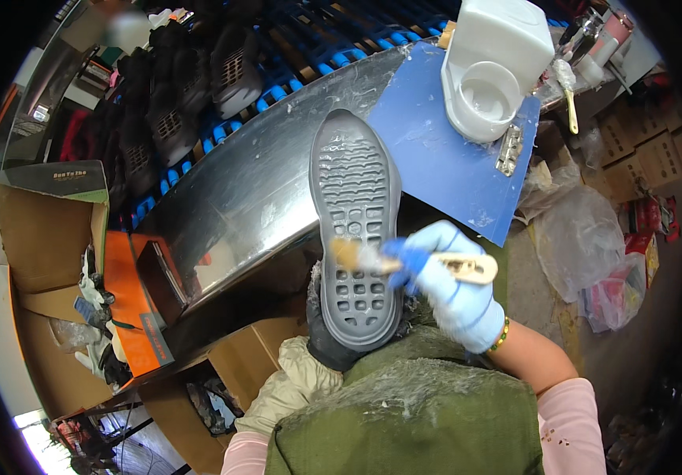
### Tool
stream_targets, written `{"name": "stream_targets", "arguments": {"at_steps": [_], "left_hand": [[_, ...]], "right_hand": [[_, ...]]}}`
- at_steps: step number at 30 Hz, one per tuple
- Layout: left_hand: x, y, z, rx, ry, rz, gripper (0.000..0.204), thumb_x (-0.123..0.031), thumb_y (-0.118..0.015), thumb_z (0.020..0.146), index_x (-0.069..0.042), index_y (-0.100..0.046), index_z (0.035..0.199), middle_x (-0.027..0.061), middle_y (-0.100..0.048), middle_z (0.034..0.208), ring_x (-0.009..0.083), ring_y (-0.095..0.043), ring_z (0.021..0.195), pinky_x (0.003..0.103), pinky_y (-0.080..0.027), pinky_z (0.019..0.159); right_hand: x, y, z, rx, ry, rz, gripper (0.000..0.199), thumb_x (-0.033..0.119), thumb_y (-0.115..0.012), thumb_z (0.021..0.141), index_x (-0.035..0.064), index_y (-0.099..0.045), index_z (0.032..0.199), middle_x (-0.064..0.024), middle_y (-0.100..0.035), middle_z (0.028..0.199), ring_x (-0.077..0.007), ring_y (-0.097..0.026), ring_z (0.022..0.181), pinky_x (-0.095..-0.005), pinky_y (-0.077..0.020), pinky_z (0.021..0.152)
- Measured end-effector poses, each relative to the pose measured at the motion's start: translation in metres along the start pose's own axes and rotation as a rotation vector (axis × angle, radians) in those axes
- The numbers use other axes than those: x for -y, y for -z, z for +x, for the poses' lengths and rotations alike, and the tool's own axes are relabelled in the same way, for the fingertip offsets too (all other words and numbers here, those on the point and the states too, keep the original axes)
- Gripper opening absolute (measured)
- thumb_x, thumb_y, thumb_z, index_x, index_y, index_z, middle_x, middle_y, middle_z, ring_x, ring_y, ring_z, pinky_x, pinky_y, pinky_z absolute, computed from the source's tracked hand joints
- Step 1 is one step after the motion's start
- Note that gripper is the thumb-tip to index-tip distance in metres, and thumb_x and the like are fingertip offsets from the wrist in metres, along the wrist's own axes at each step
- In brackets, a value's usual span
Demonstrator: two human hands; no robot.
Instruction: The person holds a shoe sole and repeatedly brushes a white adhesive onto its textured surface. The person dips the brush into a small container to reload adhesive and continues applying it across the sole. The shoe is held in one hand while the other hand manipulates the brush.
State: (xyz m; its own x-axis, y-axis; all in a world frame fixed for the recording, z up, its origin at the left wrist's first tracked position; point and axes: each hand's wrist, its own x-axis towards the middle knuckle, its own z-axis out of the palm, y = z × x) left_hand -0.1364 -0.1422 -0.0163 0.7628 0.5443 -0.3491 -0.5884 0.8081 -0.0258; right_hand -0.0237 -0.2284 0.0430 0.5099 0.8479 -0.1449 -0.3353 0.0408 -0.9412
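Right hand: gloved in white and blue, my right hand (445, 277) is closed round the brush (467, 267), its bristles over the middle of the sole (354, 194).
Left hand: my dark-gloved left hand (326, 348) is mostly hidden at 7 o'clock, seemingly supporting the sole from beneath; I can't tell how far its fingers close.
Sole: tread up in front of me, toe at 12 o'clock, heel at 6.
Coating: part-way, I judge; whitish wet streaks show by the toe, while the heel's cover is hard to tell and may need more.
Pot: the white pot (507, 39) stands at 1 o'clock on a blue clipboard (428, 127) jutting past the tabletop (254, 198).
Surroundings: shoes (234, 71) at 11, boxes (135, 309) at 9, plastic bags (578, 237) at 3.
In the way: the clipboard's near corner, close above my right hand.
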Motion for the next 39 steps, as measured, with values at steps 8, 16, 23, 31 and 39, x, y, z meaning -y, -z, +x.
{"name": "stream_targets", "arguments": {"at_steps": [8, 16, 23, 31, 39], "left_hand": [[-0.012, 0.037, 0.035, 0.5, 0.238, 0.167, 0.053, -0.03, -0.054, 0.105, 0.005, -0.047, 0.144, 0.0221, -0.065, 0.127, 0.0302, -0.068, 0.111, 0.042, -0.06, 0.094], [-0.017, 0.026, 0.023, 0.092, 0.361, -0.093, 0.061, -0.048, -0.049, 0.104, -0.002, -0.051, 0.145, 0.0224, -0.063, 0.132, 0.0388, -0.067, 0.116, 0.055, -0.058, 0.097], [-0.02, 0.02, 0.023, 0.063, 0.341, -0.029, 0.068, -0.054, -0.051, 0.1, -0.002, -0.052, 0.144, 0.024, -0.062, 0.133, 0.04, -0.066, 0.117, 0.056, -0.057, 0.099], [-0.032, 0.012, 0.029, 0.126, 0.215, 0.504, 0.042, -0.025, -0.052, 0.107, 0.002, -0.051, 0.14, 0.0197, -0.066, 0.125, 0.0286, -0.07, 0.105, 0.039, -0.063, 0.088], [-0.056, 0.033, 0.043, 0.267, 0.454, 0.386, 0.046, -0.022, -0.071, 0.097, -0.002, -0.057, 0.136, 0.013, -0.065, 0.124, 0.0212, -0.066, 0.11, 0.035, -0.059, 0.093]], "right_hand": [[0.049, 0.042, 0.015, -0.063, 0.117, -0.115, 0.01, 0.012, -0.068, 0.096, 0.0021, -0.068, 0.099, -0.0061, -0.074, 0.091, -0.0088, -0.067, 0.07, -0.0224, -0.0539, 0.064], [0.077, 0.151, 0.131, -0.332, 0.28, -0.522, 0.02, 0.021, -0.065, 0.101, 0.0027, -0.072, 0.099, -0.0034, -0.072, 0.088, -0.0052, -0.065, 0.074, -0.0202, -0.0504, 0.066], [0.05, 0.18, 0.097, -0.205, 0.085, 0.344, 0.032, 0.022, -0.057, 0.104, -0.0059, -0.067, 0.114, -0.0134, -0.071, 0.099, -0.0126, -0.064, 0.073, -0.0241, -0.051, 0.066], [0.033, 0.074, 0.03, 0.335, -0.075, -0.198, 0.021, 0.019, -0.065, 0.098, 0.0001, -0.072, 0.102, -0.0072, -0.074, 0.09, -0.0117, -0.069, 0.078, -0.0264, -0.0564, 0.07], [0.077, 0.058, 0.053, 0.465, 0.64, -1.076, 0.009, 0.017, -0.073, 0.086, 0.0103, -0.075, 0.091, -0.0049, -0.073, 0.088, -0.0238, -0.067, 0.082, -0.0375, -0.0528, 0.076]]}}
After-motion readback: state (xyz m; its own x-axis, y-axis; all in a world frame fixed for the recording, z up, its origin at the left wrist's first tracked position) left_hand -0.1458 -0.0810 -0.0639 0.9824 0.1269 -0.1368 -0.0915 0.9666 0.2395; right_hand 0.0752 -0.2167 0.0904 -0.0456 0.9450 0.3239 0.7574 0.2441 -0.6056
